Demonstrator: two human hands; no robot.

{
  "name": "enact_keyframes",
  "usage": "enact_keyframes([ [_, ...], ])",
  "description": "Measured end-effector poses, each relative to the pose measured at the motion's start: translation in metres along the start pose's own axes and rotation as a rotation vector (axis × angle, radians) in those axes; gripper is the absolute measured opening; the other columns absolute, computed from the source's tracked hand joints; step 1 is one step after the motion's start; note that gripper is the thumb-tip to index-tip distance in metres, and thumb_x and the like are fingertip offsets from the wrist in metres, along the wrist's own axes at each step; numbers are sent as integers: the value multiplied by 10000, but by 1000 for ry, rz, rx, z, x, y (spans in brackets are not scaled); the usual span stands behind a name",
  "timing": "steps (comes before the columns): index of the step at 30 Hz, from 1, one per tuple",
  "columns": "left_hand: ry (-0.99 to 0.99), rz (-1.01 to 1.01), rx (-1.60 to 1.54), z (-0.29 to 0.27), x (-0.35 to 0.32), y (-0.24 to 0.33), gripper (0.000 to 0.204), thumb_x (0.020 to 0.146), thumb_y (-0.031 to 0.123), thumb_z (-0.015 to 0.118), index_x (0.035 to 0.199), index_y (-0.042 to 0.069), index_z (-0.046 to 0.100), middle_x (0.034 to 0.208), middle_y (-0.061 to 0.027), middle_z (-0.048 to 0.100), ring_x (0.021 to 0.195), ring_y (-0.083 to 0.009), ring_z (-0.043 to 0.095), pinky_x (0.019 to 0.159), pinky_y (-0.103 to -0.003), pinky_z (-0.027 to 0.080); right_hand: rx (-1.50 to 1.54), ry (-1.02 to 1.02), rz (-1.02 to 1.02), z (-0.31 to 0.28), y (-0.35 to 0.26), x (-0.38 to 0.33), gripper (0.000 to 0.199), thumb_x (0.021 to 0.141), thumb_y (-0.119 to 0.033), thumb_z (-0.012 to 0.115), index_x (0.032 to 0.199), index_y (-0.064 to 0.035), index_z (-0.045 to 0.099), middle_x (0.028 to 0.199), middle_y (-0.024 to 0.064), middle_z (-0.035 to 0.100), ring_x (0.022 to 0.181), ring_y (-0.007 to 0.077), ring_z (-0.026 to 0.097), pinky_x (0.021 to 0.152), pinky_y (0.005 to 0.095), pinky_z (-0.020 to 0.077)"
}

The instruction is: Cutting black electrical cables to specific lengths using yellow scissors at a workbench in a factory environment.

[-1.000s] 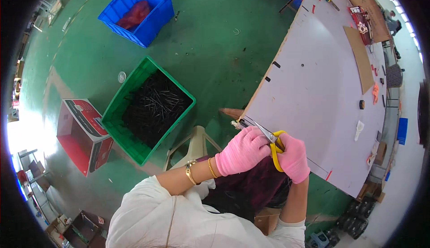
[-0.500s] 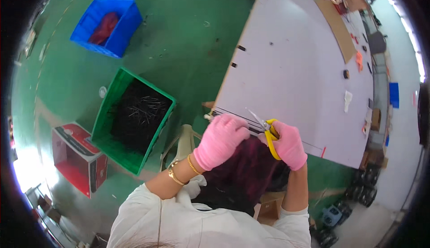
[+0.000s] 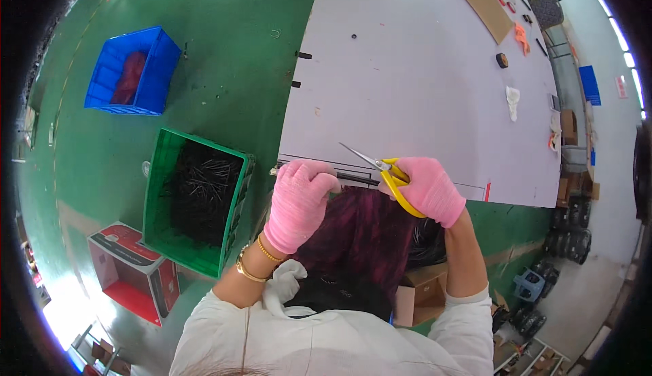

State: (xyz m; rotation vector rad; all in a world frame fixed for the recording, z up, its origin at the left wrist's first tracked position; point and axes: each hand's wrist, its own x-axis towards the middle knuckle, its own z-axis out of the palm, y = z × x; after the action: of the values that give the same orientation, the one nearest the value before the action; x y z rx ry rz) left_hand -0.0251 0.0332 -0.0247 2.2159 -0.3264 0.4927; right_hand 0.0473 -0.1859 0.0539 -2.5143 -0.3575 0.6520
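I see a pink knit glove on my left hand and a matching one on my right hand. Two gold bangles circle my left wrist. My white short-sleeved top covers both shoulders, over a dark maroon garment on my lap.

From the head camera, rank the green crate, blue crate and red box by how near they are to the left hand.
1. Green crate, just left of the left hand.
2. Red box, lower left on the floor.
3. Blue crate, far upper left.
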Motion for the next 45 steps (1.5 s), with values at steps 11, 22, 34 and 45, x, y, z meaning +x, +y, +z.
enact_keyframes([
  [11, -53, -82, 129, 4, 7, 15, 261, 715, 10, 700, 915, 178, 695, 953, 2, 610, 902, -255, 569, 805, -395, 442, -258, -69, 66, 3, -6, 11, 306, 837, -311, 697, 851, -6, 668, 780, 225, 650, 770, 411, 641, 675, 446, 525],
  [22, -150, -111, 235, 20, 24, 31, 242, 655, 201, 818, 880, 209, 729, 929, 4, 613, 895, -273, 563, 801, -427, 416, -220, -100, 62, 1, -1, 13, 273, 809, -277, 707, 857, -10, 687, 796, 225, 660, 775, 398, 653, 687, 430, 539],
  [34, -178, -139, 268, 19, 26, 35, 199, 654, 208, 807, 838, 193, 735, 901, -13, 635, 890, -283, 579, 774, -435, 433, -206, -115, 55, 6, 1, 12, 281, 822, -302, 698, 853, -22, 690, 788, 213, 662, 769, 401, 647, 674, 438, 534],
  [45, -183, -68, 241, 21, 32, 30, 146, 653, 218, 778, 789, 191, 730, 814, -8, 640, 831, -277, 603, 723, -415, 447, 53, 230, -183, 20, 22, -20, 194, 831, -171, 729, 873, -7, 635, 730, 172, 613, 648, 346, 606, 590, 356, 495],
])
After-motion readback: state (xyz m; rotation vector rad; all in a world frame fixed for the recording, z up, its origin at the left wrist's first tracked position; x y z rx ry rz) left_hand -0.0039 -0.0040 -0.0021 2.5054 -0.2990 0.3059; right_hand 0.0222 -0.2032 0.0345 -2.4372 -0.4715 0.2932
